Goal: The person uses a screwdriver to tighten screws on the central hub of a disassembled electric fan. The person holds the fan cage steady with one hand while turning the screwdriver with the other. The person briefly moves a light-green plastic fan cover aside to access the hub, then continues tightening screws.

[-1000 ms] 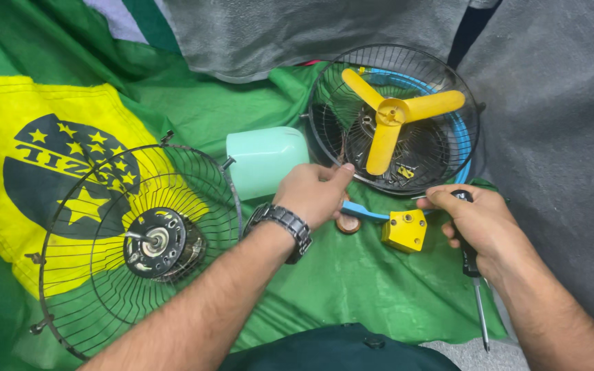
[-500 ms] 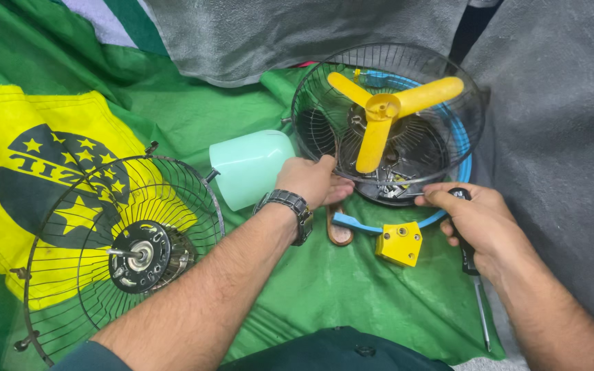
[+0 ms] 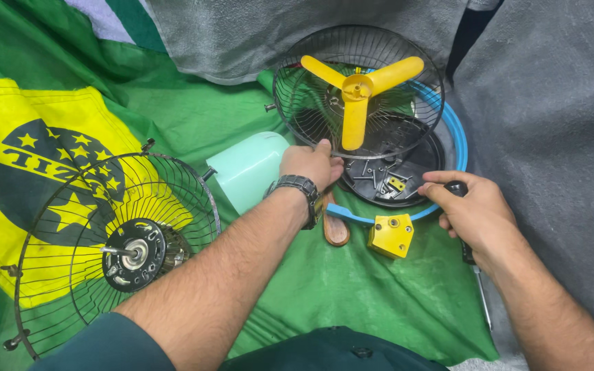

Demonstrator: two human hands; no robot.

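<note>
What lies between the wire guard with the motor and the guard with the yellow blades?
In the head view, a pale green housing lies between them, with the left hand beside it.

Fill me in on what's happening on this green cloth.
A person is working on a taken-apart fan. The left hand grips the rim of the wire fan guard carrying the yellow fan blade. The right hand holds a screwdriver, fingertips at the black base plate. A second guard with a motor lies to the left.
</note>
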